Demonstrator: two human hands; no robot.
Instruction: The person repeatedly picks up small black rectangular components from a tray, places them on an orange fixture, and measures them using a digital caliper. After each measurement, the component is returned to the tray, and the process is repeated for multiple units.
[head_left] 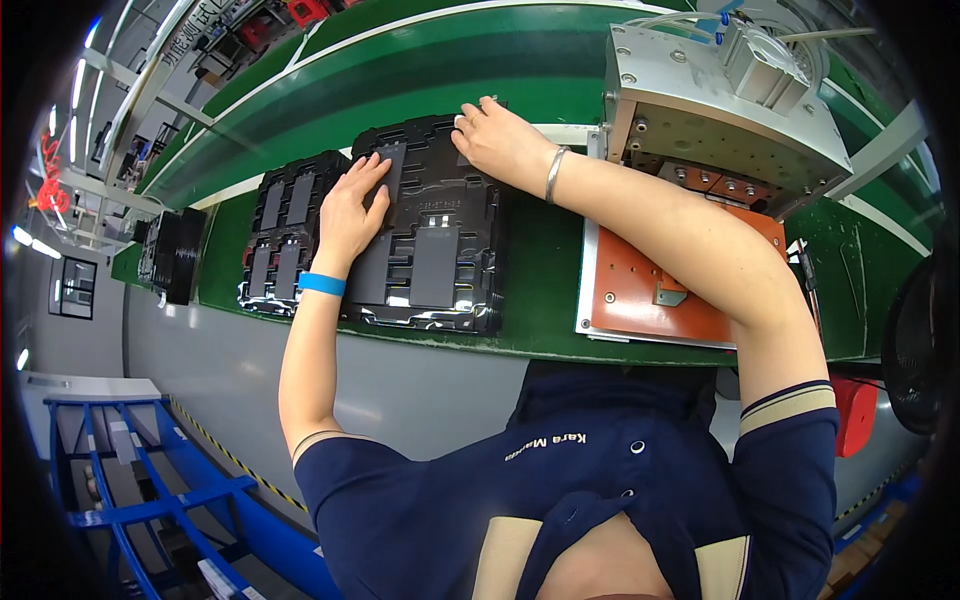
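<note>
A black molded plastic tray (470, 215) lies flat on a green workbench (545, 265), in front of the person and a little to their left. Dark grey rectangular panels sit in its recesses: one at the upper left (397, 172), one at the lower left and one at the lower right (435, 265).

The left hand (350, 212) reaches over the tray's left side, its fingertips at the upper-left panel; the fingers lie close together, nearly straight, with the thumb held away, and they grasp nothing. A blue band (322, 284) circles that wrist. The right hand (497, 143) is at the tray's far right corner, fingers bent and slightly apart; whether they pinch the edge cannot be told. A silver bangle (556, 175) is on this wrist.

Just left of the tray lies a second black tray (278, 232) with four similar panels, and farther left stands a dark stack (180, 255) near the bench end. To the right, a silver metal press (715, 110) rises behind an orange plate (630, 270), which the right forearm crosses above. Beyond the bench runs a green conveyor belt (480, 65). A blue metal rack (150, 500) stands at the lower left.
</note>
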